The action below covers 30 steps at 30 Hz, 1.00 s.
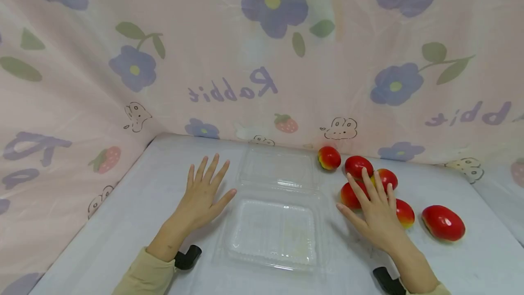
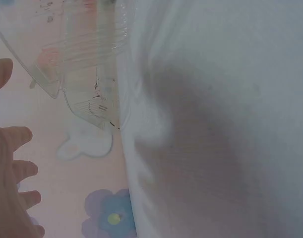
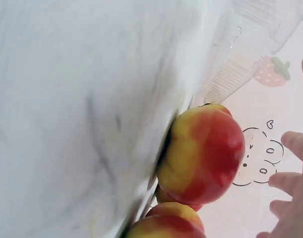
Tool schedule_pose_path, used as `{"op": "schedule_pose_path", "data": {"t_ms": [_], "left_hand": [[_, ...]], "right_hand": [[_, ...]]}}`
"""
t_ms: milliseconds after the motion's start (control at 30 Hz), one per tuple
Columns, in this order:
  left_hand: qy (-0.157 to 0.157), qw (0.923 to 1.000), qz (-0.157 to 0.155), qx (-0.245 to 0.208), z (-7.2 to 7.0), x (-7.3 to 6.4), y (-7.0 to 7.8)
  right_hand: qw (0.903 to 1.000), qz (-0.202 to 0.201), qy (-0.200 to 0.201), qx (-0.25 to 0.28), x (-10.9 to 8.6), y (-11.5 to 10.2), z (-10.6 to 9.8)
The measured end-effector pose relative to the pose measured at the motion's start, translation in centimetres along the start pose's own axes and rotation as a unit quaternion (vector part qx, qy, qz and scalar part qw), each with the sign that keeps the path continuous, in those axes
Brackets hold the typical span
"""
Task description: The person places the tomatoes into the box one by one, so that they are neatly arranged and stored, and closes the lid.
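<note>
A clear plastic clamshell box [image 1: 272, 233] lies opened out on the white table, its lid [image 1: 280, 167] folded back toward the curtain. Left of it, my left hand [image 1: 202, 199] hovers with spread fingers and holds nothing. On the other side, my right hand [image 1: 376, 215] is spread above a group of red and yellow fruits, likewise holding nothing. It partly covers a fruit [image 1: 350, 195] and another fruit [image 1: 405, 214]. One fruit [image 3: 203, 153] shows large in the right wrist view, with the fingers off to its right.
A redder, longer fruit [image 1: 443, 223] sits apart at the right. Behind the box's right corner is a round fruit [image 1: 329, 158], beside another red fruit [image 1: 358, 166]. A printed curtain [image 1: 229, 58] hangs along the back and left of the table [image 1: 123, 222].
</note>
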State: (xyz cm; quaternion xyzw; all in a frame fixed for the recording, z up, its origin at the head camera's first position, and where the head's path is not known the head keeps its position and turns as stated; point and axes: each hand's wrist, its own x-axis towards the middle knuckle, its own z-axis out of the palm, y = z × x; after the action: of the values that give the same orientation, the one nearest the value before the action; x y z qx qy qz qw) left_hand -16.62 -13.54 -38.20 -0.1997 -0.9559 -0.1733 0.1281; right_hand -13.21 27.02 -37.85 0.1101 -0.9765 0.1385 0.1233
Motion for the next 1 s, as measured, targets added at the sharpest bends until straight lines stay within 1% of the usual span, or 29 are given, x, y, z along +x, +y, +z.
{"op": "schedule_pose_path", "data": {"t_ms": [67,200,300,400,500,600,733,800,1000], "left_hand": [[0.0,1.0,-0.001,-0.004,0.0,0.0,-0.1],[-0.006,0.9998,-0.006,-0.018,0.1,-0.1,-0.3],[-0.016,0.9988,-0.006,-0.046,0.2,-0.3,-0.5],[-0.03,0.9949,0.0,-0.096,0.2,-0.5,-0.6],[-0.05,0.9888,0.011,-0.14,0.1,-0.9,-0.7],[-0.056,0.9851,0.034,-0.159,0.0,-1.1,-0.7],[-0.046,0.9821,0.07,-0.168,-0.1,-1.2,-0.9],[-0.044,0.9802,0.083,-0.175,-0.1,-1.2,-1.0],[-0.048,0.9696,0.109,-0.214,-0.4,-1.1,-1.3]], "right_hand": [[1.0,0.0,0.0,0.007,0.1,0.0,0.0],[0.9989,0.004,-0.013,0.044,0.1,0.0,0.0],[0.9979,0.003,-0.015,0.062,0.1,0.0,0.1],[0.9982,-0.001,-0.01,0.059,0.1,0.1,0.2],[0.9982,-0.007,-0.009,0.059,0.1,0.3,0.3],[0.9978,-0.02,-0.004,0.063,0.0,0.5,0.3],[0.9978,-0.035,-0.005,0.057,0.3,0.8,0.2],[0.9979,-0.041,-0.007,0.049,0.6,0.9,0.0],[0.998,-0.052,-0.008,0.037,1.1,1.3,-0.2]]}}
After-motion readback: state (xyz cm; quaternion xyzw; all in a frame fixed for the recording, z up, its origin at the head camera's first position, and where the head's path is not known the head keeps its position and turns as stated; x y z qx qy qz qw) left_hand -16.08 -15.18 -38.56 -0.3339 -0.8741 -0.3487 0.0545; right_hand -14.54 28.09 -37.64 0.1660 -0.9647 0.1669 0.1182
